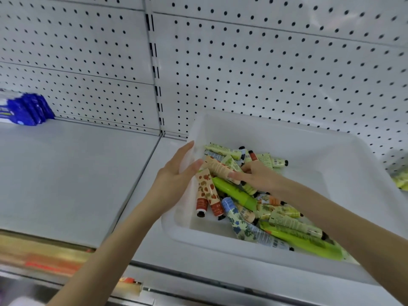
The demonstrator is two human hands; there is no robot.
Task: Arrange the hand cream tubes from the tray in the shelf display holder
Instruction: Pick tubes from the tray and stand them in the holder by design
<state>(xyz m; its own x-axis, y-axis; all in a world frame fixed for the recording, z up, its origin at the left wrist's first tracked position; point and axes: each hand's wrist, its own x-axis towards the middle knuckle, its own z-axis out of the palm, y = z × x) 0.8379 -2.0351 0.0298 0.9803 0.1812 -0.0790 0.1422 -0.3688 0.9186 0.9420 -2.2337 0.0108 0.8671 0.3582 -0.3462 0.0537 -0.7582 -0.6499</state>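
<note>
A white shelf (77, 173) is shown; a white tray (276, 133) is set on its right part, blue packets (26, 109) at far left.

person | left forearm (123, 228) bare; right forearm (326, 213) bare | left grip (176, 175) bare; right grip (258, 176) bare

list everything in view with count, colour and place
pegboard: one, white with dark holes, at the back
shelf: one, white, below the pegboard
tray: one, white, on the shelf, right
hand cream tubes: many, green, cream, blue and orange prints, loose in the tray
strawberry-print tubes: two, cream and red, tray's left side
peach tube: one, between both grips
blue packets: several, far left
left grip: bare hand, pinches the strawberry-print tubes
right grip: bare hand, holds the peach tube
</note>
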